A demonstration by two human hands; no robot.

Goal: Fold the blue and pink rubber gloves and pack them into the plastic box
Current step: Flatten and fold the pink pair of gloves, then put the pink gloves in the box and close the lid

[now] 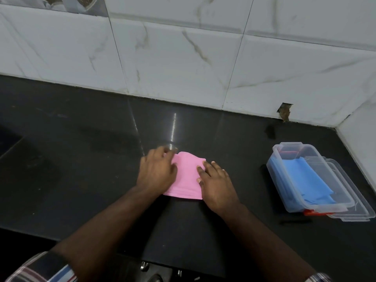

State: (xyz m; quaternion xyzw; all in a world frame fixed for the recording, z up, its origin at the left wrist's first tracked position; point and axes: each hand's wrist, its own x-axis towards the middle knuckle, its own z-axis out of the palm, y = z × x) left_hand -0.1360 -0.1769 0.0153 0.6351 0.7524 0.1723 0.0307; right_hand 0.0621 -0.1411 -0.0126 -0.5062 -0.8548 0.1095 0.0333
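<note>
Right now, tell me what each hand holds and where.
Nothing is gripped. Both hands press flat on the folded pink glove: left hand on its left edge, right hand on its right edge.

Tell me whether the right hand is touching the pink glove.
Touching. The head view shows the right hand lying flat on the pink glove's right edge.
</note>
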